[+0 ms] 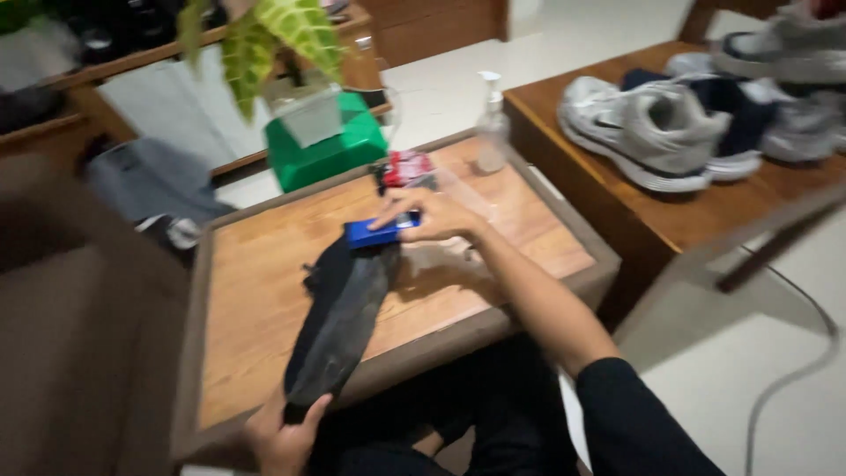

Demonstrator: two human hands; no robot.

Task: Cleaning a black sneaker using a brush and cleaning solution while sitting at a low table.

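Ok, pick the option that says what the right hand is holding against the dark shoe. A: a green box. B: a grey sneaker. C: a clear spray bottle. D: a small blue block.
D: the right hand grips a small blue block at the top of the dark shoe, whose lower end the left hand holds.

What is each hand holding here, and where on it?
Left hand grips the dark shoe at its near end; right hand holds a blue block at its end.

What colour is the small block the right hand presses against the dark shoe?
Bright blue block, under the right hand; seen in the head view.
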